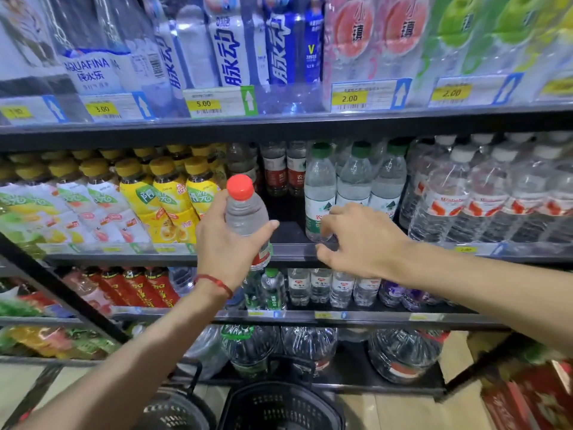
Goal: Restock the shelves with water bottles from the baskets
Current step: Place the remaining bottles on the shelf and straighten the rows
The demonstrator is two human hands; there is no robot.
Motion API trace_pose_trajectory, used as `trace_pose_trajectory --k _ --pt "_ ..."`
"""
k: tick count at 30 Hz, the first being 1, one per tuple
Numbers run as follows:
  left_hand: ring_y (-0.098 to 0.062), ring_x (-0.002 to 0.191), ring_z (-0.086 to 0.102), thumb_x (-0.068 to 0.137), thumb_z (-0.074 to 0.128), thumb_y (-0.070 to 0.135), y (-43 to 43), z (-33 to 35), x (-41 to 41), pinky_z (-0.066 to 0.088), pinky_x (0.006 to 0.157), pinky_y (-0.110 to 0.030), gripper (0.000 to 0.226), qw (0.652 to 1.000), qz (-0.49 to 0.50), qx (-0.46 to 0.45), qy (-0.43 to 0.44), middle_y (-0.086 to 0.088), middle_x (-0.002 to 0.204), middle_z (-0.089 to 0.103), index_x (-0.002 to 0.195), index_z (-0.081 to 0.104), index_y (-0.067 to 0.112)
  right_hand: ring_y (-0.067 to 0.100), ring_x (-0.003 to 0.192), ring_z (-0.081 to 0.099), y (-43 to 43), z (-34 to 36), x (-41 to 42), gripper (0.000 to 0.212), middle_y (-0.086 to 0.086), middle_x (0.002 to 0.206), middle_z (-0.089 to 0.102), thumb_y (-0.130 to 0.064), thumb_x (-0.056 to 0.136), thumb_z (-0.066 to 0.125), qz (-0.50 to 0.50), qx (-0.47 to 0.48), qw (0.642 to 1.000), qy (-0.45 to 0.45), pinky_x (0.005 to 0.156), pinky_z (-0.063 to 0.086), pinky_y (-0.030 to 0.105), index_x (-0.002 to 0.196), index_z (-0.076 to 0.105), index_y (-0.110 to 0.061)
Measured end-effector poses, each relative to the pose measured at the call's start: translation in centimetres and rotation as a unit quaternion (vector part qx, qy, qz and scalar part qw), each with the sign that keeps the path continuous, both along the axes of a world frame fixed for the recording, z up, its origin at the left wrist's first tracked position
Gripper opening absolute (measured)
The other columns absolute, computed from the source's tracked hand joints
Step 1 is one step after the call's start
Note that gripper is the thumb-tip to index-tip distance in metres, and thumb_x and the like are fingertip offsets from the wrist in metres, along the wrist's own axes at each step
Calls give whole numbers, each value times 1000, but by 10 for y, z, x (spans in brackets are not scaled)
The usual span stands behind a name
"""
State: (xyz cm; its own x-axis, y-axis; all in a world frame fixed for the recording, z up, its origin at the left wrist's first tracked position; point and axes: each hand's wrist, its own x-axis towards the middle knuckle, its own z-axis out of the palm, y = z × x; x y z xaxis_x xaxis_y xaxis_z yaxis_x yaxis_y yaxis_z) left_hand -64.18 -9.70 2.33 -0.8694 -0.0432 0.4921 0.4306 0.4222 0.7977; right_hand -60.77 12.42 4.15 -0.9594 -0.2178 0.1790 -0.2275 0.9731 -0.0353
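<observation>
Left hand (223, 243): fingers and thumb wrapped round the shoulder of a clear plastic water bottle with a red screw cap and red-and-green label (246, 212), held upright in front of the middle shelf, not resting on it; thin red cord bracelet (217, 282) on the wrist. Right hand (359, 240): fingers half curled at the base of a clear water bottle with a green cap and green-and-white label (320, 187), thumb down near the shelf rail; cannot tell whether the fingers grip the bottle or only lie against it. Black metal middle shelf (291, 248): dark gap between the two hands, with red-labelled clear bottles (274, 172) standing at its back; the green-capped bottle stands at the front, first of a row of like bottles just right of the gap. Left of the gap: yellow-capped tea bottles with yellow labels (169, 200), packed close. Far right: white-capped clear bottles with red-and-white labels (459, 200). Upper shelf: larger drink bottles behind yellow price tags (203, 103). Floor, below the arms: two black perforated plastic shopping baskets (279, 408), side by side, contents not visible.
</observation>
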Motion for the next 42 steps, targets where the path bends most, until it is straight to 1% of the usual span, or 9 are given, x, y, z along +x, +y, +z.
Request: trace_pose_trajectory --k 8,12,17,22,27,31,35,39,42 --pt "-18 98 65 74 90 37 33 -9 -55 54 89 -37 58 996 44 29 66 3 105 68 119 60 16 23 106 55 12 4 -10 42 -1 107 63 -53 94 52 4 -10 1000 21 78 48 38 112 67 -18" --pt "-17 89 63 74 90 35 43 -14 -80 54 82 -35 49 996 36 20 75 3 94 64 102 54 17 23 113 55 9 -1 -11 40 -2 115 65 -51 96 53 13 -24 999 30 79 44 36 117 68 -20" --pt "-16 80 63 70 92 38 46 -34 -95 55 75 -36 50 998 44 8 33 5 84 64 88 52 15 25 113 56 2 -5 -13 39 -2 113 65 -50 96 53 14 -31 999 19 83 50 39 117 67 -20" --pt "-18 93 63 70 93 42 43 -35 -110 54 84 -35 54 998 56 -6 -30 -1 100 64 97 53 19 25 112 56 0 -3 -19 34 -1 108 64 -46 96 55 9 -41 999 14 78 47 38 113 68 -19" --pt "-23 104 58 72 93 26 44 -46 -119 44 84 -26 59 996 38 -36 -73 -12 117 57 109 48 17 26 105 60 -5 -6 -24 31 -1 105 65 -44 93 58 -6 -61 998 17 76 48 38 108 70 -19" --pt "-26 106 64 69 94 30 44 -54 -125 52 89 -34 61 991 58 -6 -118 -12 116 65 109 52 11 25 105 59 -6 -12 -25 31 -1 105 66 -45 92 58 -8 -53 999 8 79 51 40 107 70 -20" --pt "-24 103 66 66 96 32 43 -63 -124 55 92 -42 61 992 55 10 -116 -7 113 68 106 53 17 24 104 60 -5 -18 -25 31 -2 106 65 -45 93 58 -11 -54 998 -2 82 53 39 107 70 -21" --pt "-22 98 63 59 99 25 37 -85 -124 57 86 -37 65 989 63 -42 -124 -9 115 55 106 54 15 25 102 60 -6 -27 -24 31 0 107 65 -44 93 57 -14 -53 998 -14 82 52 38 107 69 -19" --pt "-22 95 69 50 101 37 34 -98 -129 61 82 -40 72 986 75 -33 -145 -12 113 65 104 58 16 28 101 59 -5 -36 -26 30 1 105 64 -45 92 56 -15 -38 999 -27 79 51 39 104 67 -19"
